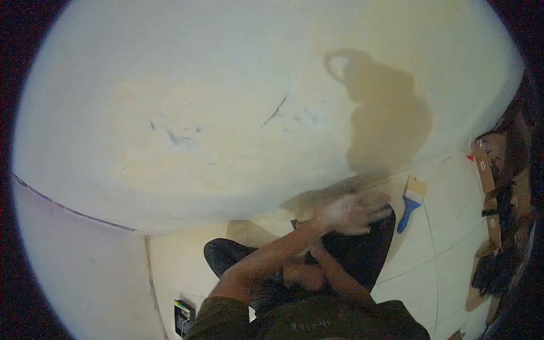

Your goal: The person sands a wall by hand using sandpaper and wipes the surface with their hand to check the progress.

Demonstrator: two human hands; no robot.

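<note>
My left hand (358,213) reaches across to the right over my dark-trousered knee, blurred by motion. Its fingers look stretched out, and I make out nothing in them. My right forearm (340,275) comes up under the left one, and the right hand is hidden behind it. To the right of my left hand, a wide flat paintbrush (411,207) with a blue handle lies on the floor, apart from it. In front stands a pale wall (226,62) with yellowish patches and several dark scrapes, one of them a long slanted scratch.
Pale floor tiles (413,272) surround my folded legs. Brown cardboard boxes (493,175) and dark items line the right side. A small black box (182,317) lies at lower left. A shadow falls on the wall at upper right.
</note>
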